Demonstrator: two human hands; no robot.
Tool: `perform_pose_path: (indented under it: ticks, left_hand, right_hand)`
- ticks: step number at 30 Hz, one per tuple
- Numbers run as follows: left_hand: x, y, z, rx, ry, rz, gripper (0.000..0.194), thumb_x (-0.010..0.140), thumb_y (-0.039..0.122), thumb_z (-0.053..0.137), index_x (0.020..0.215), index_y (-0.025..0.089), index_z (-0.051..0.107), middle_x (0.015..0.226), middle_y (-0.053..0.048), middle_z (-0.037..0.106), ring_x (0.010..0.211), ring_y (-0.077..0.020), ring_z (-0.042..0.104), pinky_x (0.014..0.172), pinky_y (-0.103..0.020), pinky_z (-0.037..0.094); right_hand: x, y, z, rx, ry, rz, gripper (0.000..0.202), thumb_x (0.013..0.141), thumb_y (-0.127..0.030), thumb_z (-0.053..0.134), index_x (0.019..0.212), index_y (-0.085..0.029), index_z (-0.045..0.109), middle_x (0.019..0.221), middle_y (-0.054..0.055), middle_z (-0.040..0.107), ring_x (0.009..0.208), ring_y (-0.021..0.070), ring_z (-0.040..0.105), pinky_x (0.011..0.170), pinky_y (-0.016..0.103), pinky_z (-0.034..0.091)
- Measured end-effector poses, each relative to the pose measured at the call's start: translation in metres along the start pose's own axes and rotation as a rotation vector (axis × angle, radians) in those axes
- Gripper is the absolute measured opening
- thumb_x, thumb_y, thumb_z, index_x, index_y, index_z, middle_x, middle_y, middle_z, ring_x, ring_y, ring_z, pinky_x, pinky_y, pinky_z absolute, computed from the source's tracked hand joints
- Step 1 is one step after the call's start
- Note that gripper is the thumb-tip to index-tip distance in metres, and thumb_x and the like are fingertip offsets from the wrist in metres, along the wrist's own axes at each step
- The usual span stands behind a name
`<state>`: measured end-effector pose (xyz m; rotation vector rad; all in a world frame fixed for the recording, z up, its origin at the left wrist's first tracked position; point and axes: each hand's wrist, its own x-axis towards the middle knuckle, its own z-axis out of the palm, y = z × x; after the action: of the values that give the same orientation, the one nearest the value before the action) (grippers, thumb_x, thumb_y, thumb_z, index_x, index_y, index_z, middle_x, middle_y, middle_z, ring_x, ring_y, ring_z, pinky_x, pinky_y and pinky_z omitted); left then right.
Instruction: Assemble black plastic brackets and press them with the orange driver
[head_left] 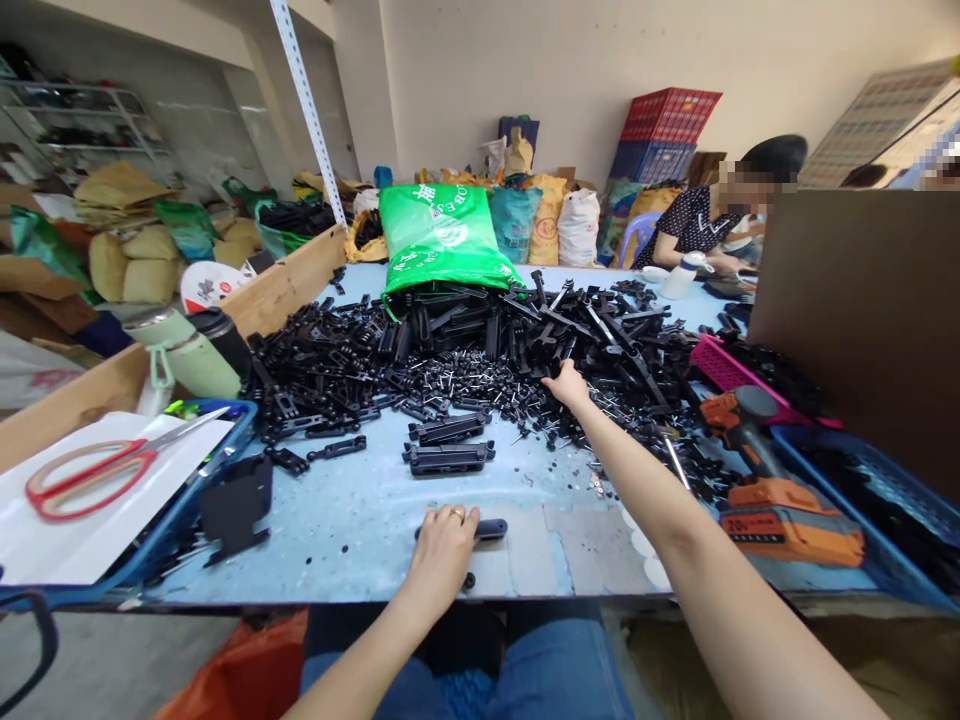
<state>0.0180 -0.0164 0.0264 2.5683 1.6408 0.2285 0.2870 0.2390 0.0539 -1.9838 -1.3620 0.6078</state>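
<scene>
In the head view, the person's left fingers [444, 522] are closed over a long black bar [493, 529], pinning it flat near the middle of the tabletop's [337, 520] near edge; one rounded end pokes out to their right. The right fingers [567, 376] are bent at the front of a big black heap [322, 345], beside loose screws [472, 385]. I can't tell whether they grip anything there.

From where I'm standing, this looks like a picking step: one hand steadies the bar while the other reaches among the parts. As I judge it, getting one piece out calls for a narrow pinch and a gentle pull, since the parts lie tangled and neighbours could drag along; the bar needs only light, steady pressure.

Two similar black pieces [448, 458] lie between the bar and the heap. A green bag [442, 240] sits behind, toward the far edge. An orange power tool [787, 520] lies by the near right corner, and red-handled scissors [94, 480] by the near left one.
</scene>
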Motion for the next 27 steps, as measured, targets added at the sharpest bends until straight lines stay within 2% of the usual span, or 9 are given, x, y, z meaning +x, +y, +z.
perform_pose_path:
  ticks: [2, 6, 10, 13, 15, 18, 21, 24, 27]
  left_hand:
    - [0.000, 0.001, 0.000, -0.018, -0.016, -0.007, 0.034, 0.082, 0.014, 0.052, 0.116, 0.015, 0.054, 0.094, -0.010, 0.062, 0.090, -0.0262, 0.056, 0.078, -0.040, 0.044]
    - [-0.005, -0.007, 0.001, -0.140, -0.015, -0.027, 0.038, 0.082, 0.017, 0.053, 0.120, 0.017, 0.052, 0.101, -0.011, 0.060, 0.094, -0.0267, 0.054, 0.081, -0.042, 0.045]
    - [-0.001, -0.004, 0.001, -0.520, 0.099, -0.069, 0.044, 0.083, 0.033, 0.053, 0.125, 0.019, 0.047, 0.111, -0.011, 0.057, 0.105, -0.0275, 0.050, 0.090, -0.045, 0.041]
    - [0.014, 0.010, -0.003, -1.021, 0.150, -0.231, 0.049, 0.087, 0.039, 0.045, 0.131, 0.019, 0.039, 0.112, -0.011, 0.056, 0.098, -0.0221, 0.056, 0.087, -0.040, 0.044]
    - [0.021, 0.021, -0.008, -1.292, 0.143, -0.308, 0.051, 0.089, 0.040, 0.041, 0.134, 0.019, 0.034, 0.113, -0.011, 0.056, 0.092, -0.0183, 0.059, 0.084, -0.035, 0.046]
    - [0.022, 0.038, -0.015, -1.375, 0.069, -0.340, 0.051, 0.085, 0.037, 0.048, 0.130, 0.017, 0.039, 0.104, -0.008, 0.059, 0.074, -0.0143, 0.061, 0.070, -0.028, 0.048]
    - [0.011, 0.051, -0.022, -1.268, -0.111, -0.260, 0.038, 0.083, 0.033, 0.048, 0.117, 0.016, 0.053, 0.087, -0.004, 0.063, 0.052, -0.0106, 0.054, 0.053, -0.024, 0.045]
    - [0.001, 0.055, -0.030, -1.043, -0.241, 0.014, 0.021, 0.080, 0.030, 0.054, 0.093, 0.017, 0.064, 0.076, -0.002, 0.064, 0.062, -0.0148, 0.057, 0.061, -0.026, 0.045]
    - [0.002, 0.040, -0.031, -0.769, -0.090, 0.049, 0.024, 0.082, 0.030, 0.053, 0.101, 0.018, 0.061, 0.095, -0.006, 0.063, 0.089, -0.0207, 0.057, 0.081, -0.033, 0.044]
  right_hand:
    - [-0.005, -0.008, -0.003, 0.125, -0.037, 0.027, 0.061, 0.062, -0.024, 0.072, 0.115, -0.015, 0.045, 0.106, 0.013, 0.059, 0.096, 0.0223, 0.056, 0.079, 0.033, 0.045]
    - [-0.043, -0.003, -0.020, 0.386, -0.217, 0.057, 0.040, 0.075, -0.033, 0.058, 0.109, -0.014, 0.049, 0.089, 0.009, 0.062, 0.070, 0.0160, 0.059, 0.056, 0.026, 0.047]
    - [-0.131, 0.025, -0.027, 0.642, -0.476, 0.081, 0.033, 0.075, -0.033, 0.052, 0.103, -0.017, 0.054, 0.074, 0.003, 0.061, 0.060, 0.0127, 0.057, 0.050, 0.022, 0.046]
    - [-0.205, 0.038, -0.014, 0.957, -0.798, 0.123, 0.041, 0.069, -0.032, 0.064, 0.105, -0.018, 0.052, 0.073, 0.001, 0.061, 0.061, 0.0119, 0.058, 0.057, 0.023, 0.048]
    - [-0.241, 0.039, -0.004, 0.980, -0.857, 0.110, 0.042, 0.071, -0.034, 0.066, 0.107, -0.019, 0.050, 0.081, 0.003, 0.062, 0.064, 0.0128, 0.060, 0.058, 0.025, 0.048]
    - [-0.265, 0.040, -0.001, 0.733, -0.617, -0.093, 0.031, 0.078, -0.037, 0.059, 0.102, -0.019, 0.053, 0.093, 0.007, 0.061, 0.069, 0.0152, 0.060, 0.058, 0.028, 0.049]
    - [-0.263, 0.041, -0.016, 0.227, -0.378, -0.599, 0.031, 0.081, -0.030, 0.055, 0.111, -0.021, 0.053, 0.113, 0.011, 0.056, 0.096, 0.0224, 0.057, 0.082, 0.040, 0.045]
    - [-0.256, 0.045, -0.035, -0.276, -0.533, -1.027, 0.042, 0.082, -0.024, 0.054, 0.123, -0.020, 0.048, 0.103, 0.011, 0.061, 0.099, 0.0243, 0.054, 0.090, 0.043, 0.038]
    - [-0.251, 0.051, -0.049, -0.591, -0.668, -1.080, 0.043, 0.085, -0.034, 0.052, 0.125, -0.016, 0.047, 0.079, 0.008, 0.063, 0.076, 0.0207, 0.059, 0.071, 0.033, 0.043]
